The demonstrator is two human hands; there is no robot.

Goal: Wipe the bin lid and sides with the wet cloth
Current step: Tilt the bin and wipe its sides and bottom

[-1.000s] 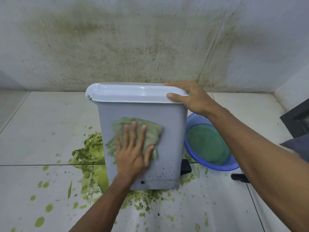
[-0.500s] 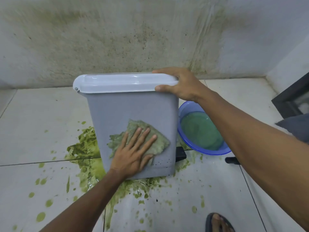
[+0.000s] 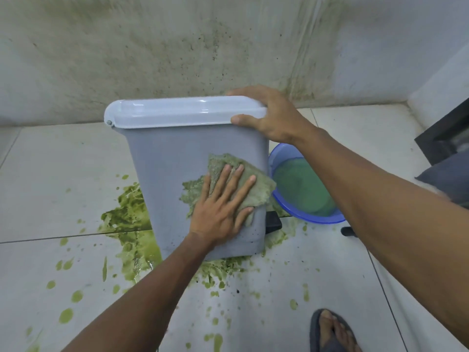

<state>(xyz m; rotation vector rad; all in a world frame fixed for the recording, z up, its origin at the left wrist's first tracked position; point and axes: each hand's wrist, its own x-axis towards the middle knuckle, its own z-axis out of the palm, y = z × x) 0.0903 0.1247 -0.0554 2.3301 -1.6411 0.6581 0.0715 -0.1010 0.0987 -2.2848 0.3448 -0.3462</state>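
A grey bin with a white lid stands on the tiled floor, its side facing me. A green wet cloth lies flat against the right part of that side. My left hand presses the cloth to the bin with straight spread fingers. My right hand grips the lid's right end, thumb on the front rim and fingers over the top.
Green slime is spilled on the floor left of and in front of the bin. A blue basin of greenish water sits right of the bin. The stained wall is close behind. My sandalled foot is at the lower right.
My left hand has slid the cloth rightward across the bin's side, from the middle to near the right edge. My right hand keeps its hold on the lid.
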